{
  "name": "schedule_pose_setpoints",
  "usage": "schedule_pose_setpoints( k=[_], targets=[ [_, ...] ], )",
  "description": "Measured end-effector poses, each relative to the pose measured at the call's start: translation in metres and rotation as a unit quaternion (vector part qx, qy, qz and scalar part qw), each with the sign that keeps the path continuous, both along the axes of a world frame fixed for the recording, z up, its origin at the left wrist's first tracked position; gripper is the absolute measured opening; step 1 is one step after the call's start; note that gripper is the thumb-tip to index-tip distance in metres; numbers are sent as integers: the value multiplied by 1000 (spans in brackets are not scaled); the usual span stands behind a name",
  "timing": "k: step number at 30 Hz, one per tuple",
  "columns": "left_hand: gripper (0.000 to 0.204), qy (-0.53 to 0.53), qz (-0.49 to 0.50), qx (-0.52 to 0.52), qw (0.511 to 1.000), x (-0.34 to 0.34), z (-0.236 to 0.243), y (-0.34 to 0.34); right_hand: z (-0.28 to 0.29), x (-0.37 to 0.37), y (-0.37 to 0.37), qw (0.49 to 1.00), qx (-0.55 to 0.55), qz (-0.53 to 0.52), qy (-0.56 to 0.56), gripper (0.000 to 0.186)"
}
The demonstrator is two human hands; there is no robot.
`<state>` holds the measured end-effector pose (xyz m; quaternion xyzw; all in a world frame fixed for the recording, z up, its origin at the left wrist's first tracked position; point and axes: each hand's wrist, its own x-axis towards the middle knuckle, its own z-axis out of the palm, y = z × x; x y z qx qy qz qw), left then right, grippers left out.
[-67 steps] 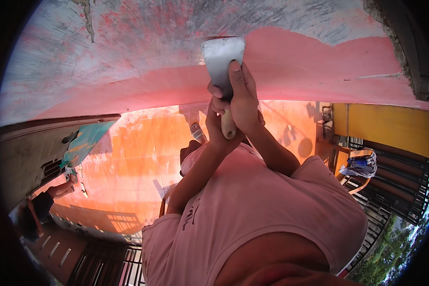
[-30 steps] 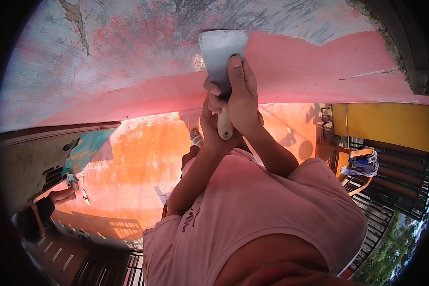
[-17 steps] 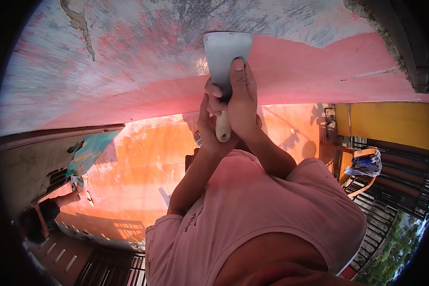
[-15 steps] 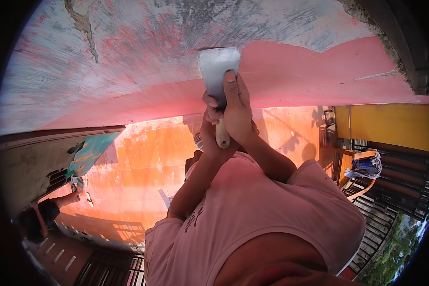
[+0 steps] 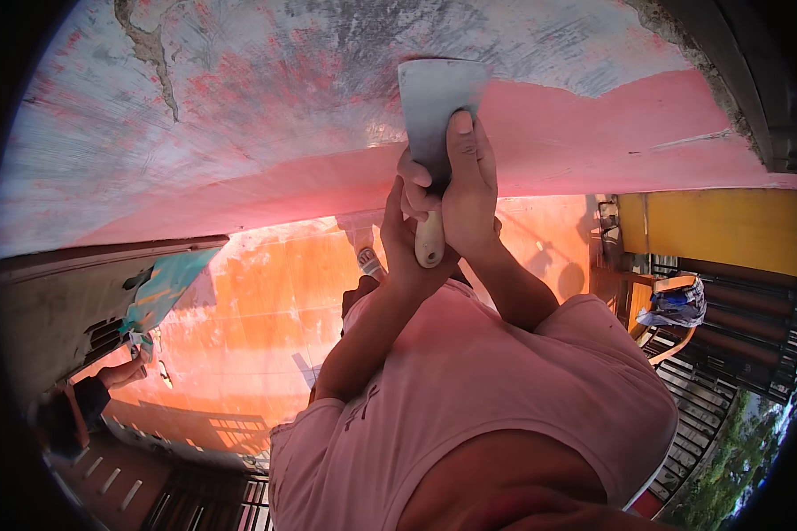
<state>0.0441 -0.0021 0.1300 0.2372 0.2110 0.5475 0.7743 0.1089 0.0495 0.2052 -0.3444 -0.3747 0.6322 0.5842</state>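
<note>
Scraper (image 5: pixel 434 142): held, approx. 12 o'clock in view. Wide grey metal blade (image 5: pixel 432 97), flared, darker nr. the neck; edge twd. 12, over the wall (image 5: pixel 266 106), contact unclear. Pale handle (image 5: pixel 429 239) w/ hole nr. end, twd. 6. Wall: grey-blue w/ reddish streaks, approx. 10 to 1; smooth pink approx. 2, plus pink band along btm.; chipped crack approx. 10–11.

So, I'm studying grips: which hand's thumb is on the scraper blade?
The right hand: its thumb lies on the blade; the left hand sits lower, beside the handle.
</note>
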Motion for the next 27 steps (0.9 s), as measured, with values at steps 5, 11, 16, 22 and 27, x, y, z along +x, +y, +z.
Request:
schedule_pose_setpoints(
  k=[5, 11, 16, 22, 27],
  targets=[
    [69, -58, -20, 83, 995, 3, 2, 10, 31, 6, 1, 996, 71, -50, -16, 44],
    [68, -43, -81, 1, 996, 3, -48, -12, -53, 16, -18, 995, -48, -89, 7, 36],
    [60, -304, -140, -158, 929, 4, -94, -8, -97, -1, -19, 993, -101, -53, 1, 25],
    [58, -343, -80, -119, 929, -1, -129, -12, -143, -16, -18, 993, -117, -7, -9, 26],
    [56, -254, -44, -209, 943, -10, -125, -12, -156, -23, -18, 993, -115, 3, -40, 27]
  ],
)
